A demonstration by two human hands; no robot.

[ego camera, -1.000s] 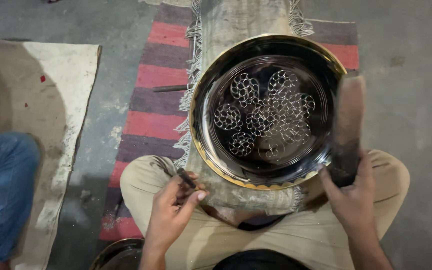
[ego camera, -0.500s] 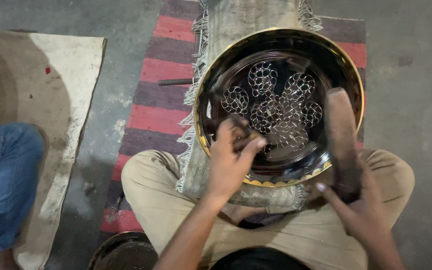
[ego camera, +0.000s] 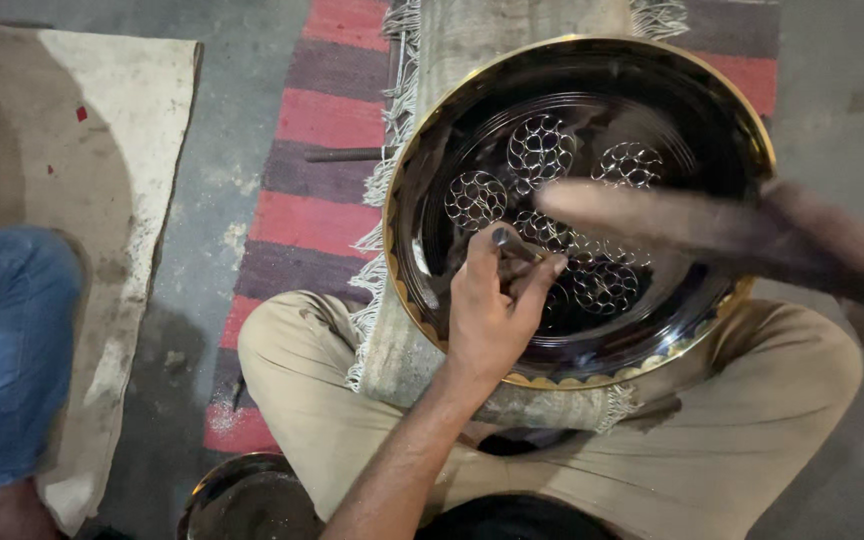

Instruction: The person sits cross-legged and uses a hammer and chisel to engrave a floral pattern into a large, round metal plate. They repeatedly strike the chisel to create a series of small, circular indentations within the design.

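Note:
A large round dark metal plate (ego camera: 652,90) with a brass-coloured scalloped rim rests on a cloth-wrapped block over my crossed legs. Several engraved circular lattice patterns cover its middle. My left hand (ego camera: 492,310) pinches a small metal punch (ego camera: 508,240) and holds its tip upright against the plate near the centre. My right hand (ego camera: 852,250) is blurred at the right edge and grips a long wooden mallet (ego camera: 652,222), which lies in motion across the plate just right of the punch.
A red and purple striped rug (ego camera: 322,150) lies under the block on the grey floor. A thin metal rod (ego camera: 342,155) lies on it. Another person's blue-trousered leg (ego camera: 7,350) rests on a pale mat at left. A dark bowl (ego camera: 252,500) sits at the bottom.
My left hand rose from my lap onto the plate and set the punch near the centre. My right hand swung the mallet from upright at the plate's right side across the plate.

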